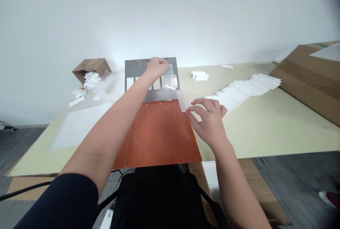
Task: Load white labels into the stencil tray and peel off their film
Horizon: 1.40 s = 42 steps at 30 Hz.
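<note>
A thin translucent film (182, 101) hangs slantwise between my two hands. My left hand (158, 67) pinches its upper end above a dark grey frame (132, 66) with rectangular openings. Closer to me, my right hand (208, 117) has thumb and forefinger closed on the film's lower corner, its other fingers curled loosely. A white strip (170, 87) shows at the frame's right part, beneath the film. Hinged to the frame's near edge is an orange-brown board (156, 135), lying flat. My left forearm hides part of both.
To the right, a fanned row of white sheets (239, 92) reaches a large cardboard box (313, 76). Small white blocks (199, 76) sit behind. Leftward are an open carton (91, 67) with crumpled white scraps and a white sheet (79, 124). A wall (170, 16) bounds the table (265, 130).
</note>
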{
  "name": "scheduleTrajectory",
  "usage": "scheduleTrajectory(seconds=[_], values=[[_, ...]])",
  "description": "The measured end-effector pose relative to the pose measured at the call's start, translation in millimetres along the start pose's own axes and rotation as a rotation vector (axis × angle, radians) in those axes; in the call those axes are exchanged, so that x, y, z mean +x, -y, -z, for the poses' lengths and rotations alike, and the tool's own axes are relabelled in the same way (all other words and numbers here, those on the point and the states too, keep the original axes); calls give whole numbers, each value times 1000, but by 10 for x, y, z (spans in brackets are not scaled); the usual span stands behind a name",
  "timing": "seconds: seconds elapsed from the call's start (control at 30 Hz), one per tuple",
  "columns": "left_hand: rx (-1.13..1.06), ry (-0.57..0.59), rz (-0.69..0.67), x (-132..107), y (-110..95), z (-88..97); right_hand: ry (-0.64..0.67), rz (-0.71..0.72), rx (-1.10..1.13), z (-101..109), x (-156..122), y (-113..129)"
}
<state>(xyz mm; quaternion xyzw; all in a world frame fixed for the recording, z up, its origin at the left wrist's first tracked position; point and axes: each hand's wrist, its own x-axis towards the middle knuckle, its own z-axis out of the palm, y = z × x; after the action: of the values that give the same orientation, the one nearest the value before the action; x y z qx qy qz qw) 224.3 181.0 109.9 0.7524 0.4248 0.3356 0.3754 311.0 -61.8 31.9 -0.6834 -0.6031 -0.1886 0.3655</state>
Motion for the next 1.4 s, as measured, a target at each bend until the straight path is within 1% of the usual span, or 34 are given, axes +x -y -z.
scheduleTrajectory(seconds=[0.13,0.23,0.33,0.47,0.63,0.77,0.9,1.0,1.07,1.2,1.3,1.4], values=[[-22,-6,-2,163,49,-71,95,-13,-3,-108,-207,21],[-25,3,0,192,108,-117,173,-40,-4,-166,-362,57],[-25,8,-4,201,167,-141,219,-59,19,-192,-496,98],[-21,-2,-16,240,229,-150,252,-78,36,-182,-622,135],[-12,-25,-53,255,254,-134,274,-127,65,-134,-705,171],[-4,-26,-86,203,231,-100,281,-133,84,-100,-744,202],[13,-27,-123,104,174,-58,278,-137,69,-76,-780,226],[32,-20,-173,-29,106,-29,283,-150,66,-58,-811,242],[54,-6,-216,-164,55,-11,285,-154,74,-45,-831,248],[118,49,-325,-558,4,20,285,-169,101,-28,-872,236],[162,111,-403,-934,70,25,274,-179,109,-30,-905,211],[262,183,-432,-1334,222,2,252,-188,107,-37,-938,194]])
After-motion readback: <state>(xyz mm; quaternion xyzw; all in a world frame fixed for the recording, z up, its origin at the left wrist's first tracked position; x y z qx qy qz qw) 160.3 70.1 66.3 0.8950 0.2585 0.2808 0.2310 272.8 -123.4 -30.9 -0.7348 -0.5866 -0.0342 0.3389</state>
